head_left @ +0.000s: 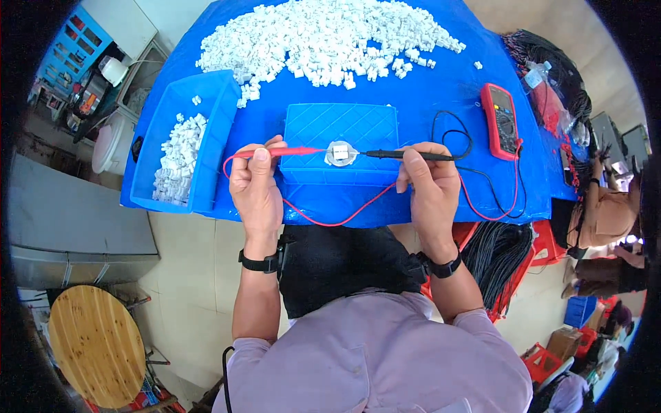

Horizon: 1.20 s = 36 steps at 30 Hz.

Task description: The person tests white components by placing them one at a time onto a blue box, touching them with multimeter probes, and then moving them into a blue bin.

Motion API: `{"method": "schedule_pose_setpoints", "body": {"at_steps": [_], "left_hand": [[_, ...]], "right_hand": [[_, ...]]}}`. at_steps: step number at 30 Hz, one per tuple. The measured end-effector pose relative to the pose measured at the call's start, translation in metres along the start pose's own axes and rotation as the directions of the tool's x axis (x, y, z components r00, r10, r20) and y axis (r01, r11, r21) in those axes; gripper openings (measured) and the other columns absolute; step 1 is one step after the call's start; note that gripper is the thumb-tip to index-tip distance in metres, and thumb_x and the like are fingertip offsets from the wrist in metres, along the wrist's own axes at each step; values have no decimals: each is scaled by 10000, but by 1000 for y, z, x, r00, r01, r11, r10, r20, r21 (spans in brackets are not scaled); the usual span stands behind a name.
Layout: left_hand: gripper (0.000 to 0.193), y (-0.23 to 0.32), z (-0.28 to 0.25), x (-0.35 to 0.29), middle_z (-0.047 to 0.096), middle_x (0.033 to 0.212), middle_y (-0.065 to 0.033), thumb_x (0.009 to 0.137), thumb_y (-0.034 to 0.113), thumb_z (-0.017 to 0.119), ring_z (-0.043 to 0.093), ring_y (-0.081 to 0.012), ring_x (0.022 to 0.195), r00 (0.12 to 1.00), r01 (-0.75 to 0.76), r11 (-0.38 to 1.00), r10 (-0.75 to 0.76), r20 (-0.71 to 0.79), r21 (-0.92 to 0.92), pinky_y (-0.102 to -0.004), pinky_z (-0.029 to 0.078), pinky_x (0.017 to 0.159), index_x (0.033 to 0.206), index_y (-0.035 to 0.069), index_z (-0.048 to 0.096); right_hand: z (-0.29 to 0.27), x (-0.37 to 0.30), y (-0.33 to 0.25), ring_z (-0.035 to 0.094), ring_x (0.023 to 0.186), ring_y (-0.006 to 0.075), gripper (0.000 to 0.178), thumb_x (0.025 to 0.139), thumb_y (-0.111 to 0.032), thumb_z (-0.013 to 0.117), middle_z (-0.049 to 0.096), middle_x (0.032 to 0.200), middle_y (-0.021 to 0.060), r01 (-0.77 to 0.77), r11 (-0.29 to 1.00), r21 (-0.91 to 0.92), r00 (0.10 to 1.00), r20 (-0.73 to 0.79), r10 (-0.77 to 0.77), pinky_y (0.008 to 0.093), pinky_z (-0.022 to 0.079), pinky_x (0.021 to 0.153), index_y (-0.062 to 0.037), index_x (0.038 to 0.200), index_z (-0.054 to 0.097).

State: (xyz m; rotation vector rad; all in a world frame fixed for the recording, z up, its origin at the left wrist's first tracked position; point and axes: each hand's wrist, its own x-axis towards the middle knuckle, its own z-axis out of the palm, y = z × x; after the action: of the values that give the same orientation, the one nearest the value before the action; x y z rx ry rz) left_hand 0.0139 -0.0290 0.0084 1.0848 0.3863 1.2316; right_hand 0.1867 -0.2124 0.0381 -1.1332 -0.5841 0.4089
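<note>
Wobbles of the left hand [255, 180], pinching the red test probe [299, 151] at nine o'clock, or the right hand [434, 187], pinching the black test probe [396, 155] at three, could bump the small white connector [341, 151] off its round pad [340, 163] between them.

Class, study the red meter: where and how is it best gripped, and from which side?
Probably by the far half of the meter, pinched across its long edges from above. It is long and narrow, lying face up, and the red lead runs from its near end, which seems likelier to snag.
</note>
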Motion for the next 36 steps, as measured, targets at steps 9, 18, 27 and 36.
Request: {"method": "schedule_pose_setpoints", "body": {"at_steps": [9,18,27,36], "left_hand": [[175,2,-3,-2,741,1069,-183,1057,200,634,662,-263,1166,1000,4,1000,-4,25,-10,-404,457,1081,1099,31,614],[181,0,-2,-1,742,1063,-195,1050,197,646,670,-264,1153,1000,3,1000,-3,8,13,-400,467,1071,1093,25,612],[178,2,-1,-1,742,1071,-206,1042,192,659,674,-260,1156,999,1,1000,-1,35,7,-392,473,1070,1088,25,616],[170,6,1,-2,735,1106,-198,1050,193,648,676,-252,1145,1000,19,1000,-19,4,-18,-385,486,1057,1104,35,617]], "right_hand": [[3,5,-3,562,629,103,107,1027,-114,663,624,788,33,-47,999,-25,999,-29,46,255,450,527,-24,1078,638],[2,6,-3,553,623,92,114,1029,-125,663,619,777,27,-70,997,-40,998,-14,69,247,445,517,-26,1083,646],[2,7,-3,554,626,90,109,1030,-122,662,625,791,30,-40,999,-28,999,9,40,248,448,513,-26,1081,645],[-12,23,-21,568,618,100,140,1019,-136,664,628,782,39,-90,992,-85,995,-41,86,249,455,515,-21,1096,653]]}}
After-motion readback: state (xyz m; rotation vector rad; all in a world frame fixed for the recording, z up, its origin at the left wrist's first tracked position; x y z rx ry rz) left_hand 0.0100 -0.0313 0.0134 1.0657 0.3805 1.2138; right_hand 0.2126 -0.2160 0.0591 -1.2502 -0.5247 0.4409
